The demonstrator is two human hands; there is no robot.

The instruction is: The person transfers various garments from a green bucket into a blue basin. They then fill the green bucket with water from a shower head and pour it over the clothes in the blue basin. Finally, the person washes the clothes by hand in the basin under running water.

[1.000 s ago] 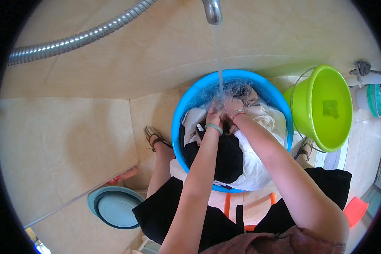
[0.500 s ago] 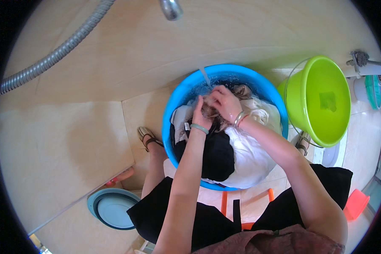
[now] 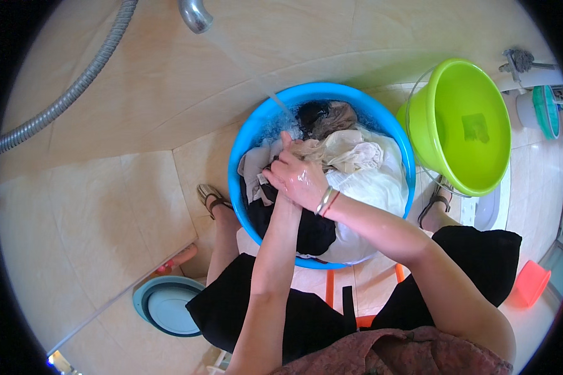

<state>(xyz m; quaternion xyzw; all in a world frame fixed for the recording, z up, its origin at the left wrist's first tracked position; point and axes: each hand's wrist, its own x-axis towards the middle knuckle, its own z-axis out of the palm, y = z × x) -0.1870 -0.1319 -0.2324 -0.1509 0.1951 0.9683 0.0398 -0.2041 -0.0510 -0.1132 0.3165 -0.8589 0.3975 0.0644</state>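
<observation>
We lean over blue tub (image 3: 322, 90), wet clothes heaped inside. Our right hand (image 3: 301, 181) lies across left wrist, fingers bent; cannot tell whether it grips. Our left hand (image 3: 286, 141) mostly hidden beneath; its grip we cannot tell. Sheer beige cloth (image 3: 313, 152) just beyond right knuckles, in tub. White garment (image 3: 375, 181) to right, black garment (image 3: 318, 232) nearer us. Water (image 3: 250, 75) falls from metal faucet (image 3: 196, 15) into tub.
</observation>
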